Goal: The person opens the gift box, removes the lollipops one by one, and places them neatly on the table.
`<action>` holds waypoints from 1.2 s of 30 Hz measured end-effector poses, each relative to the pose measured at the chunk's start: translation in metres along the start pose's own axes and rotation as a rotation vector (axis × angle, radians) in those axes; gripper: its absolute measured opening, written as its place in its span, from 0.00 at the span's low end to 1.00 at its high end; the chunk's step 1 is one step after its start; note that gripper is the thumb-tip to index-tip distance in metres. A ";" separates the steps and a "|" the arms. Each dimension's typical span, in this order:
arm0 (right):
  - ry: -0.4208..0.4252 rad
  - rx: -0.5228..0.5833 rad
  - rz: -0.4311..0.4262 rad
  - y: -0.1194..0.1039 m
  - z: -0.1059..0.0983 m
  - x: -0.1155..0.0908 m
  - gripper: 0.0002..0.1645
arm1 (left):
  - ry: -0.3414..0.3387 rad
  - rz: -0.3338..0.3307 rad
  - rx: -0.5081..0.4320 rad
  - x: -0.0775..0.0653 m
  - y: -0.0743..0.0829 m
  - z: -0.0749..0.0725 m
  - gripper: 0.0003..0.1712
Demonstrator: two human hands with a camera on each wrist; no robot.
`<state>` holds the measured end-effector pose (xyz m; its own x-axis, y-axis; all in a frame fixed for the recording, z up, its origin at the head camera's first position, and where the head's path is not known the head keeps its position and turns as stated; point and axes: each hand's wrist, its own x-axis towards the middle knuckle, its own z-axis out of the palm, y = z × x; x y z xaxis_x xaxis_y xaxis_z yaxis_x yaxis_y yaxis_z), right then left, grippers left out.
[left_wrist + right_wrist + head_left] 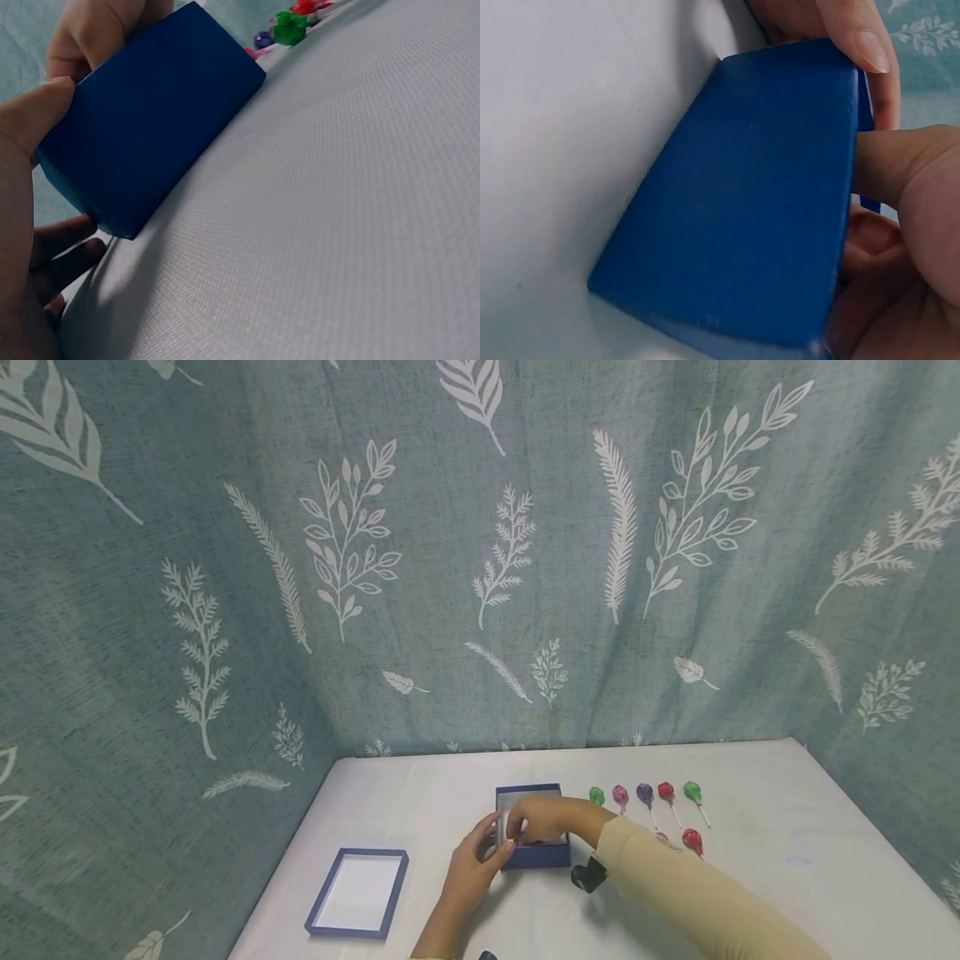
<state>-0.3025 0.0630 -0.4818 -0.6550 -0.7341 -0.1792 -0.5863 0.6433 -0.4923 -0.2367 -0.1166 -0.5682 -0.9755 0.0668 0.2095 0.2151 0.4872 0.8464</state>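
Observation:
A blue open-topped box [536, 857] with a pale inside stands on the white table. My left hand [470, 864] holds it at the left, thumb on the near corner of the rim and fingers along the side wall. In the left wrist view, fingertips show at the lower corner of the box [150, 120]. My right hand [542, 818] reaches down into the box with bent fingers. The right wrist view has the box wall [735, 195] covering those fingertips, so I cannot tell whether they pinch anything.
To the left lies a blue-rimmed lid [356, 893], white inside. Wrapped lollipops lie right of the box: a back row with a purple one [645, 792] and a green one [692, 791], and a red one [692, 841] nearer. A patterned curtain [450, 568] hangs behind the table.

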 end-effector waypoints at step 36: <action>0.308 0.131 -0.024 0.032 -0.033 -0.067 0.11 | 0.025 -0.064 0.009 -0.001 0.004 0.003 0.35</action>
<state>-0.2934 0.1403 -0.4573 -0.7666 -0.6358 0.0896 -0.5502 0.5787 -0.6020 -0.2351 -0.1119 -0.5668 -0.9859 0.0137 0.1669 0.1515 0.4979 0.8539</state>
